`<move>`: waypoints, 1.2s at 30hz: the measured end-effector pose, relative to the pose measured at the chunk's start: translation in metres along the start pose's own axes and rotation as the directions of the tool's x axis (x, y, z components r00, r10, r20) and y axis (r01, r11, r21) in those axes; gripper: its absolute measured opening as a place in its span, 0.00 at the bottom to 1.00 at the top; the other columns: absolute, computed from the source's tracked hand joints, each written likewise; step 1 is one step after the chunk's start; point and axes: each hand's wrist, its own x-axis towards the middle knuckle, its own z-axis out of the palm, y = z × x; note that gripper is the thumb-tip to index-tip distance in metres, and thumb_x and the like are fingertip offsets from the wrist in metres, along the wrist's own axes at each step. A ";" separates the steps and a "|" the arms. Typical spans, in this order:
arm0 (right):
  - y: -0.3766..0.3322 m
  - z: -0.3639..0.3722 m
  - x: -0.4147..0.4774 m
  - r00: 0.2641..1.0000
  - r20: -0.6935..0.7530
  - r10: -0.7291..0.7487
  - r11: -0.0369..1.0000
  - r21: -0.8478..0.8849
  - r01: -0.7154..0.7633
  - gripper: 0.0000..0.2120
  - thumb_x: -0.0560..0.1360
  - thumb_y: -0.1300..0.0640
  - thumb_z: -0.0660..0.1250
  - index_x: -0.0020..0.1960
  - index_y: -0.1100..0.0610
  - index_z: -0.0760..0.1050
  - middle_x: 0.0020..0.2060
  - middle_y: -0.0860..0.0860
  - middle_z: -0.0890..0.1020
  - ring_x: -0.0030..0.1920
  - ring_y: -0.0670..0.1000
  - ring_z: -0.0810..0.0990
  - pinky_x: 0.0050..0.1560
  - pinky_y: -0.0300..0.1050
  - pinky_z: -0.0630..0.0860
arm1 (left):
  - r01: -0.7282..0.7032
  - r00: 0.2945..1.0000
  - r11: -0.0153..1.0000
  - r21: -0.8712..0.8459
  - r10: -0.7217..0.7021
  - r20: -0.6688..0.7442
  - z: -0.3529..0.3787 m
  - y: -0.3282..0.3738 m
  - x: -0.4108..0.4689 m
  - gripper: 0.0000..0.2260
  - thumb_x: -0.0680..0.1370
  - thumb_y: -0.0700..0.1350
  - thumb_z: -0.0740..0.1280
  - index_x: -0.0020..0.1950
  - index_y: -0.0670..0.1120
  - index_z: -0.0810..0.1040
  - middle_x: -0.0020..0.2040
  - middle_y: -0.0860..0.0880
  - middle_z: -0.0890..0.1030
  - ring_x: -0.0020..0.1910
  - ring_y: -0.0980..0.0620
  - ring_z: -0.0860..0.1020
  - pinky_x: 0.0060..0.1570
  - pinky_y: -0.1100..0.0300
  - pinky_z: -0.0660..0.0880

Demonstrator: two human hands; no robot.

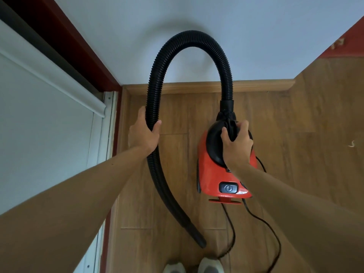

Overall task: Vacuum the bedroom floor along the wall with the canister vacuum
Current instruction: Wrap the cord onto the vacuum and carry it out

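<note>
Layout-wise: the canister vacuum is found right of centre, above the floor, with the wall and its baseboard straight ahead, behind it. The hose is plugged into the canister's far end, arched up in front of the wall and curved down on the left, so its open end is placed just ahead of the shoes at the bottom edge. The hose's left run is gripped by the left hand, and the canister's top by the right hand. The cord is trailed from the near end, right of the shoes. A roller blind is seen far left.
</note>
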 end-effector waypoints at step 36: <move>0.017 0.015 0.023 0.968 0.194 0.157 0.946 -0.312 -0.091 0.18 0.83 0.51 0.59 0.65 0.62 0.58 0.46 0.60 0.78 0.47 0.63 0.80 0.36 0.50 0.74 | 0.161 0.975 0.987 0.028 -0.163 0.149 0.000 -0.015 0.019 0.28 0.80 0.42 0.67 0.76 0.44 0.57 0.60 0.43 0.76 0.50 0.49 0.76 0.48 0.56 0.75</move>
